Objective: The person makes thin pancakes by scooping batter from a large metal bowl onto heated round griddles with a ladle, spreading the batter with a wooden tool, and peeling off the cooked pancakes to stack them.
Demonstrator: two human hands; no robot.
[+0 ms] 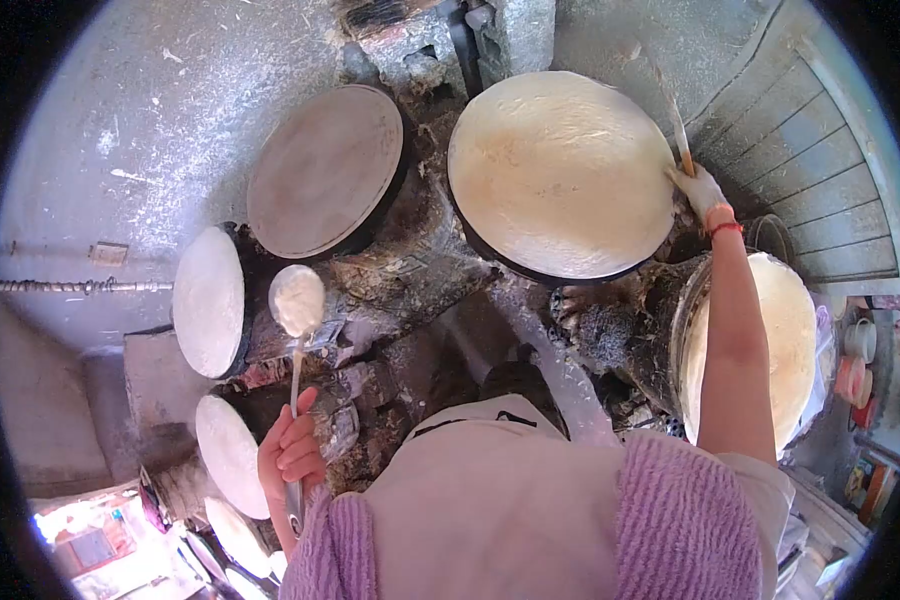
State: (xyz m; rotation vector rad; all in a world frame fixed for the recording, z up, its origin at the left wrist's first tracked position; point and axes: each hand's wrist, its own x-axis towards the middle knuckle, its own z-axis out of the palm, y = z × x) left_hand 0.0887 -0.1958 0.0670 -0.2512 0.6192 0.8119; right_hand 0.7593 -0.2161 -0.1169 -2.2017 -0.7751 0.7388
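My left hand is closed around the handle of a metal ladle, whose bowl holds a pale, thick batter. The ladle is raised near the bare dark griddle. At the right edge of a large round griddle, my right hand grips a long thin wooden stick that points up and away; its far end is blurred. A wide pale flatbread covers that griddle's top almost to the rim. An orange and red band sits on my right wrist.
Further griddles with pale rounds stand around me: one pale round and another at left, and a container with a yellowish top under my right forearm. Sooty blocks stand behind. A panelled door is at right.
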